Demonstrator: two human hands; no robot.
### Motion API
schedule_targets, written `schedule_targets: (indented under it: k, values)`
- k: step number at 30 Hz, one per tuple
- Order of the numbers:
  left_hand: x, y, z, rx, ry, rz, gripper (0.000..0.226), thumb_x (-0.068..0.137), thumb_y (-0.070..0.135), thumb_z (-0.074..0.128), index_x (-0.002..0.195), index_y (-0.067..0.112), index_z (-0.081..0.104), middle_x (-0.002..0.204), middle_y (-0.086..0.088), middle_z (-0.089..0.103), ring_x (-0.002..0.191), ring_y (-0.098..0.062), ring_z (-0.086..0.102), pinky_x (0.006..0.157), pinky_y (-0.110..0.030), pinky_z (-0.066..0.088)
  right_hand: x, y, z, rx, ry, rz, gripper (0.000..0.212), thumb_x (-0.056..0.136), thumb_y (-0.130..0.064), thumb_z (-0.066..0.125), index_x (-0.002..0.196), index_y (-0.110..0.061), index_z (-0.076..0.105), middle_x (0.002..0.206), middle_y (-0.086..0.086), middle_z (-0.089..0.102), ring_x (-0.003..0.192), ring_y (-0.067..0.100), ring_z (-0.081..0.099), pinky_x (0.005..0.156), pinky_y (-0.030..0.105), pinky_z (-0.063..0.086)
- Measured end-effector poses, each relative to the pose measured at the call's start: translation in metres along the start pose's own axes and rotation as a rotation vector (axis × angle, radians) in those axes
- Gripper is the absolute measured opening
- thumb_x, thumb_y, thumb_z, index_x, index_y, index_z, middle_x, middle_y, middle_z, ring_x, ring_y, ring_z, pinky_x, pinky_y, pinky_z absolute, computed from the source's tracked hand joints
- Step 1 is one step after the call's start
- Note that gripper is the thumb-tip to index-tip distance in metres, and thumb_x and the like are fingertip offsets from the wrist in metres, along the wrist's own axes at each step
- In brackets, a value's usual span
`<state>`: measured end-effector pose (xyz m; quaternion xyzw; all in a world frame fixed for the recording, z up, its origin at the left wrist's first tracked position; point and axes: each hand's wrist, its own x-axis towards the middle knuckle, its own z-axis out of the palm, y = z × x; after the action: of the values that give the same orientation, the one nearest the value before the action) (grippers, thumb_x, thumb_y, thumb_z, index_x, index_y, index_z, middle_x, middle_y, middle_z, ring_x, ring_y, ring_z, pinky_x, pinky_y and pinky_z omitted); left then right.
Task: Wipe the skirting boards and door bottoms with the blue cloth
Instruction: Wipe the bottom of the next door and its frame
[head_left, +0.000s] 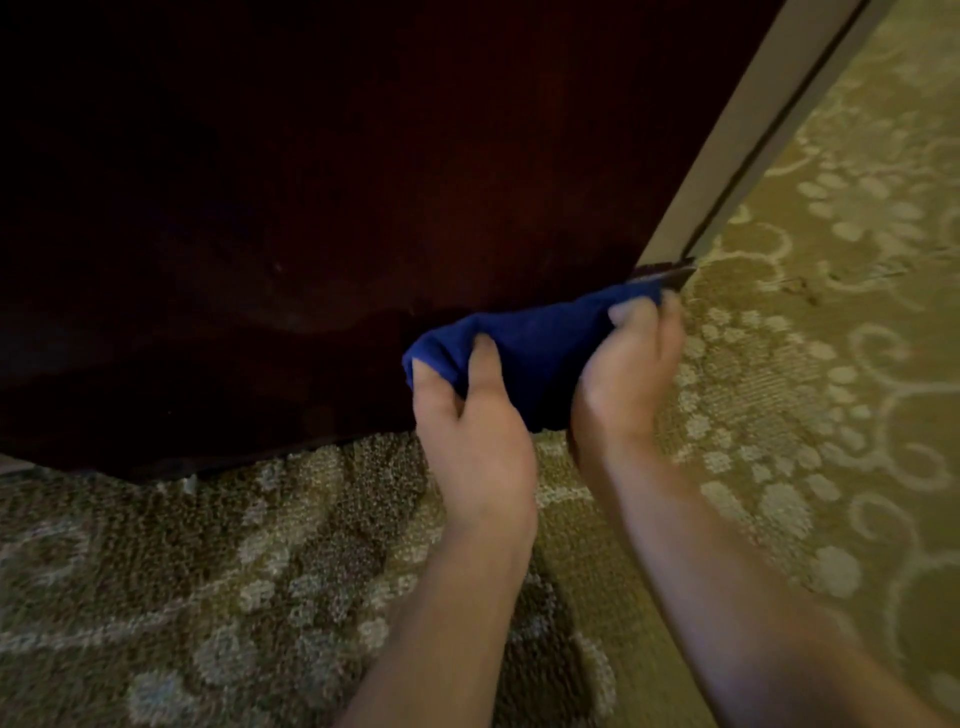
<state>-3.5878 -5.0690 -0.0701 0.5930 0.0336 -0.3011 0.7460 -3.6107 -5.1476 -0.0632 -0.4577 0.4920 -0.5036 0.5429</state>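
Both forearms reach in; left hand (470, 415) and right hand (631, 364) each grip the bunched blue cloth (530, 348), probably pressing it against the dark door (337, 182) bottom's right corner, though it's blurry.

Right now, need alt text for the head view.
Both hands, left hand and right hand, grip a bunched blue cloth against the bottom corner of a dark reddish-brown wooden door, above patterned olive carpet beside a pale door frame.

A yellow-green patterned carpet (810, 395) with pale floral scrolls covers the floor, meeting a grey door frame (748, 130).
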Motion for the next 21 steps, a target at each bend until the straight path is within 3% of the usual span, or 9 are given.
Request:
schedule_targets:
  k: [2, 5, 8, 10, 13, 15, 17, 19, 21]
  values:
    - [0.007, -0.017, 0.000, 0.057, 0.009, -0.051, 0.033, 0.102, 0.024, 0.054, 0.134, 0.022, 0.053, 0.123, 0.002, 0.064, 0.110, -0.014, 0.065, 0.100, -0.038, 0.051, -0.003, 0.023, -0.006, -0.157, -0.023, 0.055, 0.047, 0.091, -0.018, 0.038, 0.135, -0.009, 0.048, 0.130, 0.004, 0.052, 0.120, 0.023, 0.050, 0.107, 0.038, 0.037]
    - [0.016, -0.031, -0.004, 0.029, 0.049, -0.270, 0.042, 0.100, 0.023, 0.057, 0.141, 0.022, 0.049, 0.138, -0.004, 0.058, 0.121, -0.026, 0.059, 0.106, -0.049, 0.046, 0.001, 0.049, -0.018, -0.318, -0.129, 0.326, 0.047, 0.101, -0.021, 0.034, 0.147, -0.012, 0.034, 0.144, 0.011, 0.045, 0.133, 0.031, 0.044, 0.111, 0.046, 0.036]
    - [0.014, -0.022, -0.002, -0.007, 0.054, -0.292, 0.043, 0.098, 0.021, 0.058, 0.141, 0.023, 0.049, 0.139, -0.006, 0.057, 0.122, -0.030, 0.058, 0.105, -0.053, 0.046, 0.006, 0.035, -0.020, -0.262, -0.141, 0.431, 0.031, 0.096, -0.019, 0.039, 0.125, -0.018, 0.052, 0.124, 0.009, 0.056, 0.116, 0.031, 0.055, 0.102, 0.050, 0.044]
    - [0.008, -0.004, 0.005, -0.063, 0.025, -0.157, 0.038, 0.099, 0.019, 0.058, 0.136, 0.023, 0.054, 0.134, -0.003, 0.062, 0.119, -0.024, 0.062, 0.103, -0.047, 0.049, 0.011, 0.007, -0.016, -0.075, -0.089, 0.286, 0.019, 0.080, -0.018, 0.046, 0.086, -0.026, 0.062, 0.092, 0.001, 0.060, 0.087, 0.022, 0.059, 0.084, 0.044, 0.047]
    - [-0.008, 0.020, 0.015, -0.069, -0.068, 0.048, 0.015, 0.100, 0.015, 0.056, 0.105, 0.024, 0.065, 0.112, 0.002, 0.071, 0.102, -0.012, 0.070, 0.091, -0.033, 0.055, 0.019, -0.030, -0.012, 0.143, -0.042, 0.068, 0.012, 0.067, -0.014, 0.045, 0.061, -0.025, 0.044, 0.067, -0.009, 0.044, 0.063, 0.011, 0.044, 0.066, 0.029, 0.036]
    - [-0.007, 0.013, 0.017, -0.022, -0.064, 0.093, 0.013, 0.100, 0.013, 0.055, 0.104, 0.022, 0.064, 0.106, 0.004, 0.070, 0.097, -0.008, 0.069, 0.086, -0.026, 0.055, 0.019, -0.022, -0.012, 0.149, -0.037, 0.042, 0.011, 0.071, -0.012, 0.044, 0.071, -0.021, 0.051, 0.073, -0.007, 0.050, 0.067, 0.008, 0.048, 0.065, 0.023, 0.039]
    - [0.003, -0.008, 0.009, 0.011, -0.035, -0.025, 0.023, 0.100, 0.015, 0.055, 0.123, 0.017, 0.060, 0.120, -0.001, 0.067, 0.107, -0.014, 0.066, 0.094, -0.031, 0.054, 0.017, 0.014, -0.018, 0.000, -0.051, 0.149, 0.038, 0.075, -0.019, 0.043, 0.107, -0.014, 0.063, 0.106, 0.003, 0.065, 0.096, 0.014, 0.061, 0.087, 0.028, 0.047]
    - [0.009, -0.022, -0.001, 0.007, 0.048, -0.259, 0.045, 0.099, 0.020, 0.058, 0.143, 0.020, 0.048, 0.140, -0.005, 0.057, 0.123, -0.024, 0.058, 0.106, -0.045, 0.047, 0.008, 0.043, -0.026, -0.204, -0.118, 0.326, 0.057, 0.085, -0.027, 0.043, 0.141, -0.015, 0.047, 0.142, 0.009, 0.050, 0.131, 0.028, 0.048, 0.110, 0.043, 0.037]
    - [0.019, -0.032, -0.015, 0.009, 0.075, -0.375, 0.055, 0.098, 0.024, 0.060, 0.149, 0.024, 0.041, 0.146, -0.004, 0.051, 0.129, -0.027, 0.053, 0.110, -0.050, 0.042, 0.006, 0.056, -0.030, -0.322, -0.181, 0.424, 0.050, 0.095, -0.024, 0.042, 0.145, -0.018, 0.041, 0.146, 0.010, 0.045, 0.134, 0.034, 0.043, 0.112, 0.050, 0.034]
